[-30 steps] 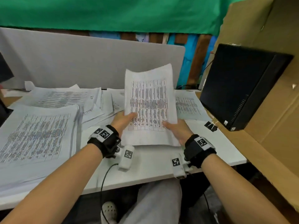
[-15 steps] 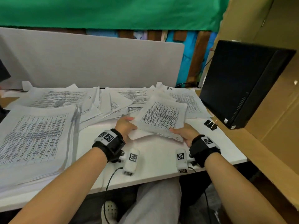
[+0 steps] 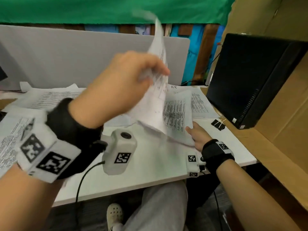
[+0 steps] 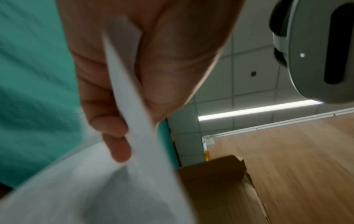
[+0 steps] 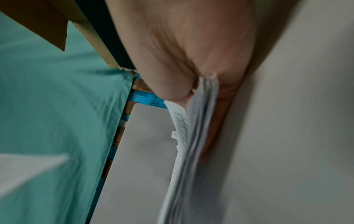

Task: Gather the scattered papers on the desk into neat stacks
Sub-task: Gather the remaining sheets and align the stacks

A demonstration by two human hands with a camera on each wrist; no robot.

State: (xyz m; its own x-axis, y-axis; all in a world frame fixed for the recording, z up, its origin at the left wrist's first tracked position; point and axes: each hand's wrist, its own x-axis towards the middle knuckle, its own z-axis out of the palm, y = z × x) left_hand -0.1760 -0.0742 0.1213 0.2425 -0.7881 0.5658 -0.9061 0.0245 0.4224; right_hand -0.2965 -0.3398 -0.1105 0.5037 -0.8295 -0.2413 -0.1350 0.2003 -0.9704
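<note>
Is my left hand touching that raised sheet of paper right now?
Touching. The left wrist view shows the raised sheet pinched between the thumb and fingers of the left hand; the head view agrees.

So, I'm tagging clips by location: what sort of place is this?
Probably an office workstation: a white desk with a grey divider panel, printed papers spread over it, and a black computer tower.

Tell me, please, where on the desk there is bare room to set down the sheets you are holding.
Bare desk shows along the near edge, between the left hand and right hand, in front of the held sheets. A smaller bare strip lies right, beyond the binder clip. The back and left are crowded with scattered papers.
</note>
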